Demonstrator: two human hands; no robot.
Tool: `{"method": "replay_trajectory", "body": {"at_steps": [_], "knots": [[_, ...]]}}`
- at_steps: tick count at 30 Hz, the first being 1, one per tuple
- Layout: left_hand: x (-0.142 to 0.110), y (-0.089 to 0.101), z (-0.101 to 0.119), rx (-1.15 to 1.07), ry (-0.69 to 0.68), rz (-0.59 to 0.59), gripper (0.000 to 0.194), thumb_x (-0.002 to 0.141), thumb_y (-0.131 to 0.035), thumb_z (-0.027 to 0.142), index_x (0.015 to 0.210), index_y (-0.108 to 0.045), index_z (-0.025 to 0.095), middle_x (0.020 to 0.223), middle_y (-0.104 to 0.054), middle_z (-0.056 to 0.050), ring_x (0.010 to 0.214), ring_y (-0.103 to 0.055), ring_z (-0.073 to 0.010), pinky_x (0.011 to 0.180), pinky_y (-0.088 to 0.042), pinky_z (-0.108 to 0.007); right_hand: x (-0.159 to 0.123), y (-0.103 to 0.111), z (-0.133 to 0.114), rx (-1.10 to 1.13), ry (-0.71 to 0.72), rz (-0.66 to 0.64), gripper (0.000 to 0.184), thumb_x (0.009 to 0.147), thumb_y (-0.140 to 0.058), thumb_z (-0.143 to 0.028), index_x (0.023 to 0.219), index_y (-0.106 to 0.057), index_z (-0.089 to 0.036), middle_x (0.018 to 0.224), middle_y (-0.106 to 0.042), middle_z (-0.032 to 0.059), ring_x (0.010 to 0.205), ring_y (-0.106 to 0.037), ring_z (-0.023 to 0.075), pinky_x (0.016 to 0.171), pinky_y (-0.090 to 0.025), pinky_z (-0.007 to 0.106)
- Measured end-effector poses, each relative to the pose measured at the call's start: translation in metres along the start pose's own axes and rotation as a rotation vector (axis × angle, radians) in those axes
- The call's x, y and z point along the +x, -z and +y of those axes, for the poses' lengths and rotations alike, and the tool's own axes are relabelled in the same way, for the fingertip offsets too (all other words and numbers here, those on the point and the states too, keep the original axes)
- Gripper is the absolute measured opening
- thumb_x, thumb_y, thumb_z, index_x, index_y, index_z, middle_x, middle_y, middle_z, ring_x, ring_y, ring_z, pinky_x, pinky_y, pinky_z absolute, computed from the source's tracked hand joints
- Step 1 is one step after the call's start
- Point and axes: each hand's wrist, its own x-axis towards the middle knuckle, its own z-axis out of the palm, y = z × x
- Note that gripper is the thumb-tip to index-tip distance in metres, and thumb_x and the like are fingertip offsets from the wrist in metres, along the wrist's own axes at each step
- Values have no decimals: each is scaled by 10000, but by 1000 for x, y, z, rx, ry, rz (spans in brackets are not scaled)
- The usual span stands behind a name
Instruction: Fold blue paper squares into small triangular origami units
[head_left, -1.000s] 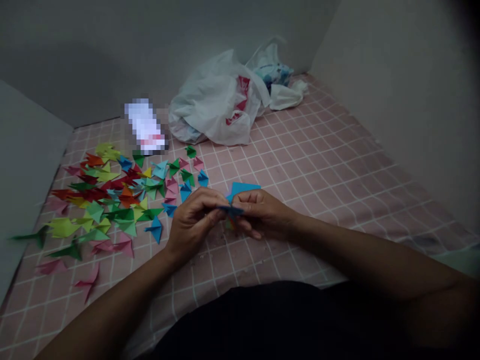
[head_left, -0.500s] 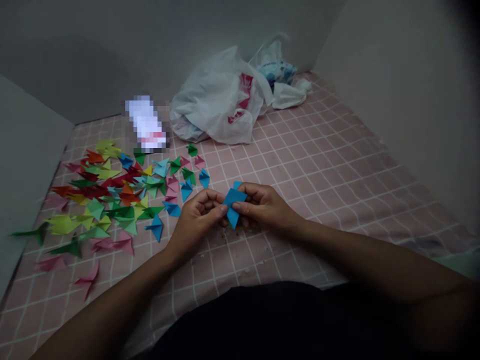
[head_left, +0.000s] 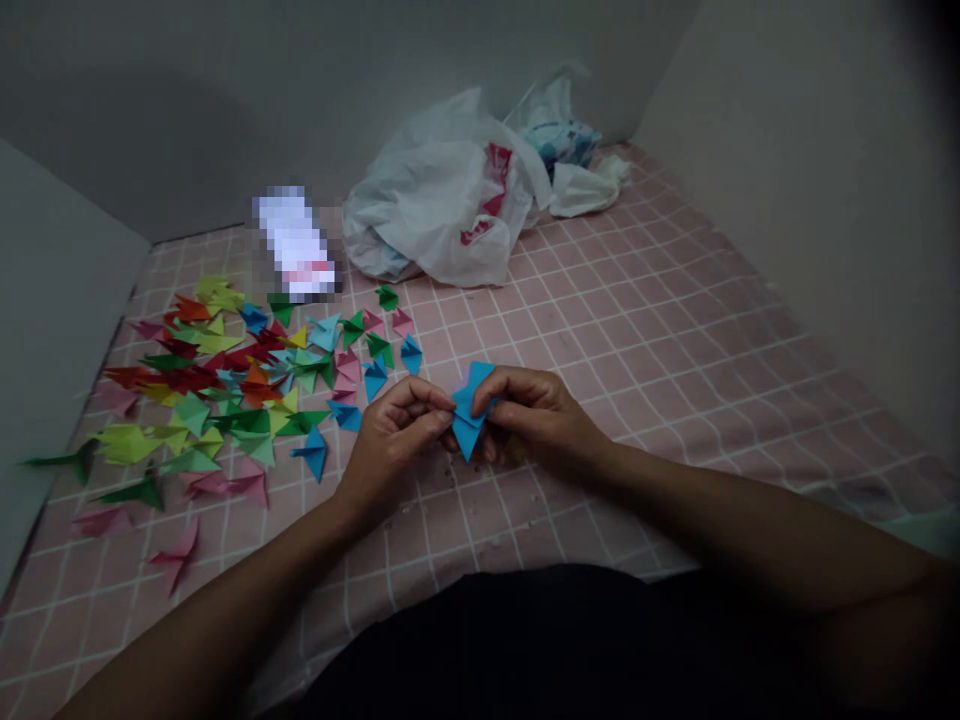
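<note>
A small piece of folded blue origami paper [head_left: 469, 432] is held between my two hands over the checked cloth. My left hand [head_left: 401, 425] pinches its left edge between thumb and bent fingers. On the other side my right hand [head_left: 529, 410] is closed on it, the index finger bent over a raised blue flap and the thumb just below. The fingers hide part of the paper's right side. Several finished blue origami birds [head_left: 309, 454] lie just left of my left hand.
Many folded birds in several colours [head_left: 247, 425] spread over the left of the pink checked cloth [head_left: 637, 330]. A phone with a lit, blurred screen [head_left: 296, 240] lies behind them. White plastic bags [head_left: 450, 190] sit at the back by the wall.
The upper flap of the blue paper has lifted and now points up, with a crease showing across the middle. My right index finger has moved in over the flap.
</note>
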Motion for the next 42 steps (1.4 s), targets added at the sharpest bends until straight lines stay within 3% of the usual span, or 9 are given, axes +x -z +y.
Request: {"method": "replay_trajectory", "body": {"at_steps": [7, 12, 20, 30, 37, 42], "knots": [[-2, 1, -2, -11, -2, -19, 110, 869, -731, 276, 909, -674, 191, 723, -695, 21, 646, -671, -112, 656, -535, -219, 1, 1, 1, 13, 11, -2, 37, 845, -623, -161, 862, -649, -182, 603, -704, -21, 482, -649, 102, 476, -510, 181], [0, -1, 0, 42, -47, 0, 140, 826, -772, 236, 882, -654, 186, 683, -667, 41, 602, -648, -95, 594, -511, -188, 1, 2, 0, 0, -28, -34, 16, 872, -622, -193, 880, -631, -184, 621, -707, -10, 500, -662, 108, 490, -517, 186], [3, 3, -1, 70, -78, -15, 162, 841, -756, 237, 921, -619, 205, 718, -661, 35, 624, -630, -101, 598, -515, -198, 1, 2, 1, 105, -68, -72, 137, 888, -634, -221, 1007, -572, -199, 691, -725, -26, 504, -670, 107, 506, -553, 202], [5, -1, 2, 131, -159, 109, 177, 761, -742, 158, 813, -579, 202, 703, -564, 51, 582, -495, -68, 524, -412, -154, 2, 2, -4, -7, -88, -38, 198, 928, -607, -352, 1015, -599, -175, 691, -709, -10, 498, -662, 110, 445, -501, 185], [4, 0, 3, 172, -178, 64, 159, 785, -728, 162, 848, -588, 202, 746, -590, 42, 625, -538, -75, 571, -442, -171, 0, 0, -8, -139, -199, -46, 279, 892, -670, -428, 803, -598, -173, 584, -645, -20, 431, -588, 88, 407, -450, 171], [4, 3, 3, 222, -152, -10, 135, 839, -721, 197, 961, -665, 197, 719, -613, 38, 612, -556, -83, 569, -452, -187, -1, 1, -8, -145, -184, -20, 313, 898, -653, -421, 722, -575, -174, 577, -630, -25, 418, -565, 76, 402, -449, 172]]}}
